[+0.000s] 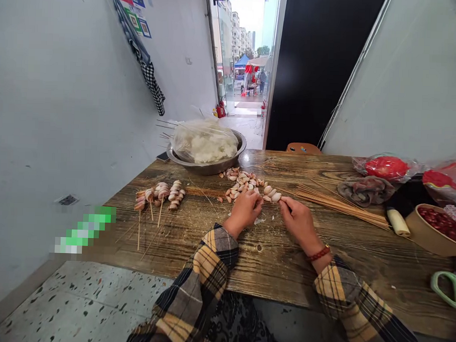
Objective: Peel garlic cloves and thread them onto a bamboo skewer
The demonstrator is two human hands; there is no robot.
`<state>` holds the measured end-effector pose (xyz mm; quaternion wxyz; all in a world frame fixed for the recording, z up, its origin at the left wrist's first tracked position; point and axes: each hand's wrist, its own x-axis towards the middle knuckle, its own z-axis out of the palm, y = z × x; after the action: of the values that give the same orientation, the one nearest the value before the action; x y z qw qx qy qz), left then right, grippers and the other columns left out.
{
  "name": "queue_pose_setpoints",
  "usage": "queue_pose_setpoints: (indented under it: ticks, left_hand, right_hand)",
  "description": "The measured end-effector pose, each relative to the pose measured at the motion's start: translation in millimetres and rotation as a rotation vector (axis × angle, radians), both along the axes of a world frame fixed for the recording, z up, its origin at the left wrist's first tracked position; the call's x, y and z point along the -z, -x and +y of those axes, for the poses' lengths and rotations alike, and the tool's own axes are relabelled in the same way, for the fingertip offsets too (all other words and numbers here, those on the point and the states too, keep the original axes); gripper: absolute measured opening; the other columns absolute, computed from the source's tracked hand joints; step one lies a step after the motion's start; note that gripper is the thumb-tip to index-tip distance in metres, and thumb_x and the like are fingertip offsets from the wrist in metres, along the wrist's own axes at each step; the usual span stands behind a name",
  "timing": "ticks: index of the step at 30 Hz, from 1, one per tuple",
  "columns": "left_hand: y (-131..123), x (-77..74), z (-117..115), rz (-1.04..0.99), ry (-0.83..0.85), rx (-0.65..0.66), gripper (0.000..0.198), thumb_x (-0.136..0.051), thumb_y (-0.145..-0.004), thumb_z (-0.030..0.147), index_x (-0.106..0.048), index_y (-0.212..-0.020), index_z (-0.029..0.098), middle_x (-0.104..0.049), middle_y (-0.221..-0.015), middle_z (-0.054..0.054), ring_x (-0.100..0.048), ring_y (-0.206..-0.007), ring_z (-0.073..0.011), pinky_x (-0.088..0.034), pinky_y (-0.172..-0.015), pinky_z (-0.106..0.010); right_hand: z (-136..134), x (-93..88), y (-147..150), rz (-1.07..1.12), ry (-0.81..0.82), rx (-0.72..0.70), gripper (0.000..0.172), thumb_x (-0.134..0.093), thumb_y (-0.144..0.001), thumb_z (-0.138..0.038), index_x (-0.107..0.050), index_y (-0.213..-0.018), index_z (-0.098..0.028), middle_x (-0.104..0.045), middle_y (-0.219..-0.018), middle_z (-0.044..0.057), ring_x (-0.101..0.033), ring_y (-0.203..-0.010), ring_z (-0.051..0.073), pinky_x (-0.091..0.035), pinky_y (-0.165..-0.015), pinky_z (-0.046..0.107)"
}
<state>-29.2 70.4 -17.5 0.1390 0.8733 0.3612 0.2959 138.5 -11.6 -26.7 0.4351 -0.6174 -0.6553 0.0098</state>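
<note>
Loose garlic cloves point(243, 180) lie in a pile on the wooden table, just beyond my left hand point(245, 210). Its fingers are curled together at the near edge of the pile, and what they pinch is hidden. To its right, my right hand point(298, 221) is closed at the end of a short row of garlic cloves point(271, 194), which look threaded on a skewer; the stick itself hardly shows. Finished garlic skewers point(162, 192) lie at the left of the table, their sticks pointing toward me. Bits of garlic skin are scattered near my hands.
A metal basin point(205, 167) with a plastic-covered pale heap stands at the back left. Bare bamboo skewers point(342, 207) lie right of my hands. Farther right are a grey cloth point(365, 190), a tub of red beads or berries point(431, 230) and green-handled scissors point(448, 289).
</note>
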Motion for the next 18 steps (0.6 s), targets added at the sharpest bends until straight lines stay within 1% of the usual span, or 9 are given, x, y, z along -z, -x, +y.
queue_pose_setpoints:
  ticks: [1,3,6,9,11,14,18]
  left_hand:
    - [0,0.3,2,-0.094,0.076,-0.025,0.009,-0.055,-0.081,0.019,-0.061,-0.075,0.018,-0.060,-0.081,-0.006,-0.052,-0.084,-0.0201,-0.041,-0.087,-0.037]
    - [1,-0.2,6,-0.316,0.280,-0.058,0.009,-0.055,-0.079,0.023,-0.061,-0.075,0.017,-0.059,-0.075,-0.003,-0.051,-0.073,-0.0164,-0.042,-0.076,-0.031]
    - [4,-4.1,9,-0.684,0.620,-0.003,0.020,-0.057,-0.079,0.034,-0.062,-0.077,0.015,-0.059,-0.071,-0.001,-0.050,-0.062,-0.0115,-0.039,-0.062,-0.025]
    - [7,-9.8,8,-0.951,0.854,0.060,0.028,-0.066,-0.074,0.041,-0.063,-0.079,0.014,-0.060,-0.073,-0.002,-0.050,-0.057,-0.0081,-0.036,-0.054,-0.021]
    - [10,-13.2,7,-1.068,0.948,0.088,0.032,-0.073,-0.068,0.040,-0.063,-0.079,0.012,-0.061,-0.073,-0.002,-0.051,-0.057,-0.0071,-0.036,-0.053,-0.020]
    - [12,-16.3,5,-1.179,1.056,0.139,0.034,-0.079,-0.064,0.036,-0.064,-0.083,0.011,-0.062,-0.073,-0.002,-0.053,-0.058,-0.0067,-0.039,-0.055,-0.019]
    - [14,-16.4,4,-1.187,1.105,0.160,0.030,-0.080,-0.065,0.032,-0.066,-0.081,0.011,-0.066,-0.081,-0.006,-0.058,-0.069,-0.0098,-0.045,-0.063,-0.022]
  right_hand:
    - [0,-0.1,0,0.004,-0.002,0.008,0.032,-0.040,-0.095,-0.035,-0.068,-0.095,-0.019,-0.073,-0.087,0.007,-0.065,-0.077,0.021,-0.045,-0.069,0.030]
    - [0,-0.5,0,0.007,-0.012,0.014,0.033,-0.040,-0.095,-0.035,-0.068,-0.095,-0.019,-0.073,-0.087,0.007,-0.066,-0.077,0.021,-0.045,-0.068,0.029]
    - [-1,-1.4,0,0.009,-0.029,0.006,0.033,-0.040,-0.095,-0.036,-0.068,-0.095,-0.018,-0.073,-0.088,0.008,-0.066,-0.078,0.021,-0.046,-0.069,0.029]
    - [-2,-2.0,1,0.017,-0.038,-0.011,0.032,-0.041,-0.095,-0.036,-0.068,-0.095,-0.019,-0.073,-0.088,0.007,-0.066,-0.077,0.021,-0.047,-0.069,0.029]
    - [-2,-2.3,2,0.023,-0.039,-0.036,0.031,-0.041,-0.095,-0.035,-0.068,-0.095,-0.019,-0.073,-0.088,0.006,-0.066,-0.077,0.020,-0.047,-0.070,0.029]
    - [-3,-2.3,4,0.029,-0.037,-0.087,0.029,-0.043,-0.095,-0.033,-0.068,-0.097,-0.019,-0.073,-0.092,0.006,-0.067,-0.081,0.020,-0.048,-0.073,0.029]
    - [-3,-1.9,5,0.026,-0.013,-0.115,0.030,-0.043,-0.094,-0.033,-0.069,-0.100,-0.018,-0.073,-0.099,0.008,-0.068,-0.088,0.022,-0.049,-0.077,0.031]
